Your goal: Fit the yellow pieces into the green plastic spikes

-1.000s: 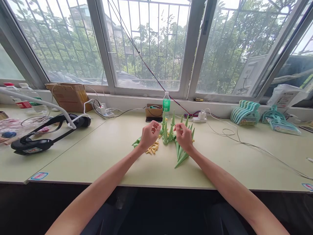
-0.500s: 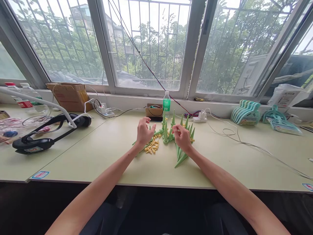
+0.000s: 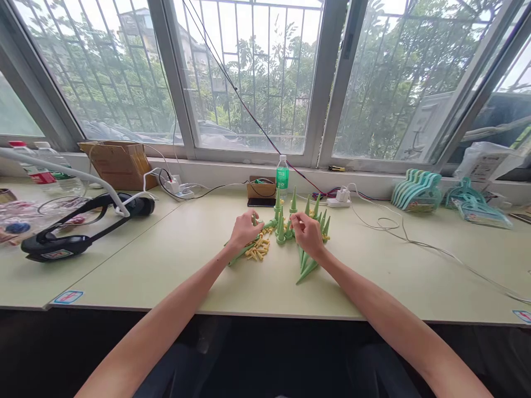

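My left hand [image 3: 244, 228] is lowered at the left of the green pieces, its fingers curled around a green spike [image 3: 254, 219] whose tip shows between them. Below it lie a loose heap of small yellow pegs [image 3: 257, 253] and long green pieces [image 3: 237, 257]. My right hand [image 3: 308, 232] is closed in a pinch, and whatever sits between its fingertips is too small to make out. Between the hands, pointed green cones [image 3: 281, 229] stand upright on ringed bases. More green spikes [image 3: 307, 271] lie flat under my right wrist.
A green-labelled bottle [image 3: 282, 176] and a dark phone [image 3: 261, 202] are behind the cones. To the left rests a black headset [image 3: 58, 243] near a cardboard box [image 3: 118, 163]. White cables [image 3: 409, 237] and turquoise hangers [image 3: 417, 190] are at the right.
My left hand has come down slightly and its spread fingers have curled in around a green spike. My right hand has barely moved and stays pinched.
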A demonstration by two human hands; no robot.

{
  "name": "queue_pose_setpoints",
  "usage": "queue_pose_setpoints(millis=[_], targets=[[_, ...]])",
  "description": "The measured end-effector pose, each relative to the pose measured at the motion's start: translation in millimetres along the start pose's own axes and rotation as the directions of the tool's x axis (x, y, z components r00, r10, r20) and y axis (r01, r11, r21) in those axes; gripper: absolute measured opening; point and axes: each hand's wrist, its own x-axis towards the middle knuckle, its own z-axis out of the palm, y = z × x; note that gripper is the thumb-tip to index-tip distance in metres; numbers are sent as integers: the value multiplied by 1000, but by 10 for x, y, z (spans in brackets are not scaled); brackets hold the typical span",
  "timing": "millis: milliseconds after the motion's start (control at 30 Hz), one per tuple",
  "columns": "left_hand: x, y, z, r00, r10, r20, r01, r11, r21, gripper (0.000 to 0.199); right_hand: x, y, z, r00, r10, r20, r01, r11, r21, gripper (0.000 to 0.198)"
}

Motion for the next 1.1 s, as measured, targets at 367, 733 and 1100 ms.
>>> queue_pose_setpoints(millis=[367,733,1100], targets=[[-7,0,-3,999,25,20,-26,998,49,6,2,-8,7,1000,-19,3,19,999,34,32],[-19,78,-17,998,40,-53,-42,998,-39,10,3,18,34,998,-50,30,50,998,29,30],[-35,132,19,991,77,-112,-88,991,-98,21,-64,-4,114,933,-211,290,234,971,-46,17]])
